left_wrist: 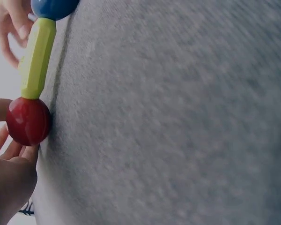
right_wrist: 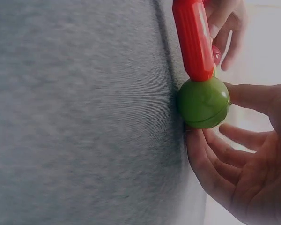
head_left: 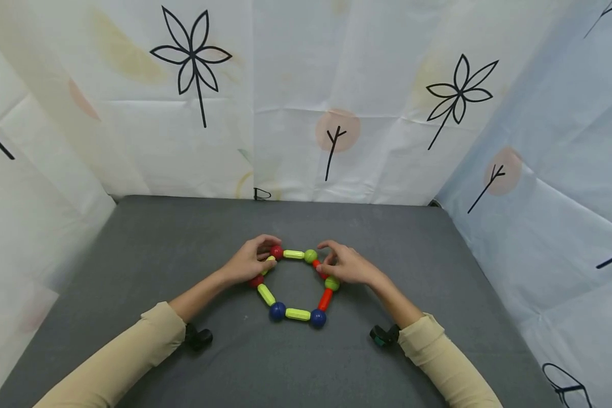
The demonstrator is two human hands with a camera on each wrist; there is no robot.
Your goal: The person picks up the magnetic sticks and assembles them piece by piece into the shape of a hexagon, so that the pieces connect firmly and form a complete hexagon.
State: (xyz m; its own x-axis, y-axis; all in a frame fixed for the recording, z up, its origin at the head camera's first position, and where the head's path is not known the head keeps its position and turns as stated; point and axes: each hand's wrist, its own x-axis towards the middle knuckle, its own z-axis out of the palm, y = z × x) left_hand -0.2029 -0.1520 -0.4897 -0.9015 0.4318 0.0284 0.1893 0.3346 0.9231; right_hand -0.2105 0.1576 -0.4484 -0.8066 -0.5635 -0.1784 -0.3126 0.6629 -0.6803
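A ring of toy building sticks and balls lies flat on the grey cloth. My left hand (head_left: 247,262) grips its upper left side, thumb on the inside over a yellow-green stick (head_left: 271,259), fingers by the far red ball (head_left: 276,252). A nearer red ball (left_wrist: 28,122) sits just below that hand. On the right side, my right hand (head_left: 351,265) holds a red stick (head_left: 317,264) with the thumb across it, index finger raised past the far green ball (head_left: 310,256). The near green ball (right_wrist: 203,103) lies beside the palm. Two blue balls (head_left: 277,311) form the near side.
Grey cloth (head_left: 306,368) covers the table. White printed curtains (head_left: 296,68) stand along the back and both sides. Black wrist cameras (head_left: 199,338) sit at both cuffs, just above the cloth.
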